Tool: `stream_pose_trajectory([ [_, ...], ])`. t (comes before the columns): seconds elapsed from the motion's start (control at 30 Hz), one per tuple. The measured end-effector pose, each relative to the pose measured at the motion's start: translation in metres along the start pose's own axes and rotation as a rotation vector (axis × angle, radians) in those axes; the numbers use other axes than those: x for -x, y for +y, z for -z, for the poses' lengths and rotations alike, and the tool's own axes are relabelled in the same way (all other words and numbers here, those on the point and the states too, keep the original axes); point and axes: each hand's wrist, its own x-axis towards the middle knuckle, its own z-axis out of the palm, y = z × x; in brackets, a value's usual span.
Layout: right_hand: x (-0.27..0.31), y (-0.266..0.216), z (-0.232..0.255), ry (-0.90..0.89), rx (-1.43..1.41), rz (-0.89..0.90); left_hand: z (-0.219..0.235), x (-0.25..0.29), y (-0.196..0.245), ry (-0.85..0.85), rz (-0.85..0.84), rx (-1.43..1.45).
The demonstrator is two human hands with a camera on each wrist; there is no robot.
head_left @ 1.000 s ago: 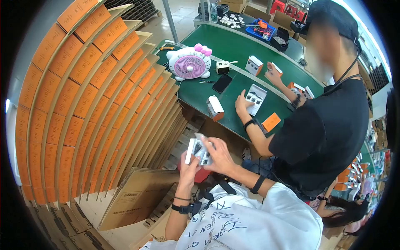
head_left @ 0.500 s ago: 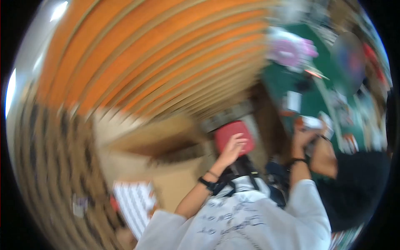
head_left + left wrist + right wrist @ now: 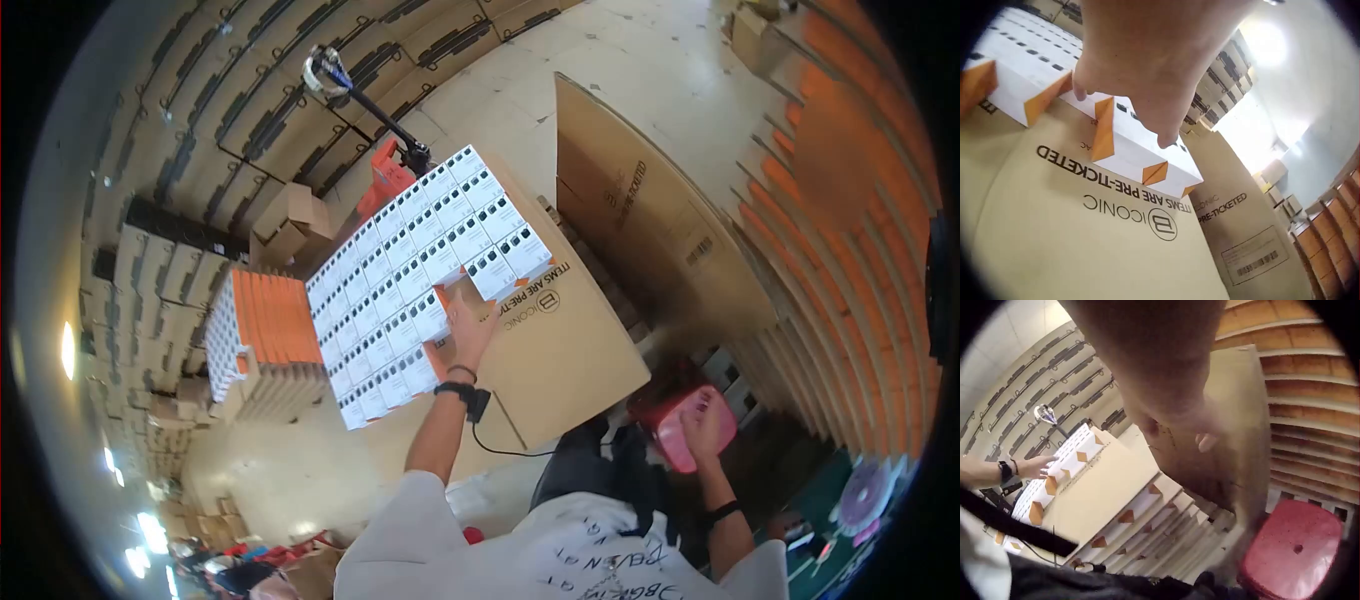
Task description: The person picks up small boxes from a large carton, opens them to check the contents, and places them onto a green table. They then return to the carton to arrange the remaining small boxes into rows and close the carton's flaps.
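Observation:
Rows of small boxes (image 3: 400, 285) with white tops, dark pictures and orange ends stand on a brown cardboard sheet (image 3: 560, 350) printed ITEMS ARE PRE-TICKETED. My left hand (image 3: 470, 325) reaches into the stepped front edge of these rows, its fingertips right at the boxes. In the left wrist view, the left hand (image 3: 1154, 62) spreads over white tops, and its far fingers are hidden behind the palm. My right hand (image 3: 703, 428) hangs with loosely bent fingers above a red stool (image 3: 675, 455). Nothing shows in the right hand (image 3: 1179, 419) in its wrist view.
A large upright cardboard sheet (image 3: 640, 190) stands beyond the stack. Tall layers of orange boxes (image 3: 850, 180) rise on the right, with a pink fan (image 3: 865, 495) on a green table. A pallet jack handle (image 3: 375, 110) and a second stack (image 3: 265, 325) stand at the left.
Earlier both hands held an opened small box near the green table. The view has swung away from the table toward the stack; the left hand has moved to the rows, and the right hand is now empty.

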Motion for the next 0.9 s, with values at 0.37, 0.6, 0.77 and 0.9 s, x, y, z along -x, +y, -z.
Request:
stream_pose_trajectory([
  [0.37,-0.038,-0.140,-0.129,-0.204,-0.234,-0.074,-0.050,0.041,0.035,-0.118,-0.119,-0.082],
  [0.6,-0.026,-0.153,-0.170,-0.300,-0.562,-0.265,0.024,0.160,0.077,-0.400,-0.328,0.276],
  [0.77,-0.021,-0.241,-0.051,-0.077,-0.590,-0.006,0.103,0.146,0.151,-0.618,-0.633,0.862],
  [0.9,0.016,-0.248,0.040,-0.082,-0.313,0.074,0.141,0.094,0.227,-0.794,-0.833,0.809],
])
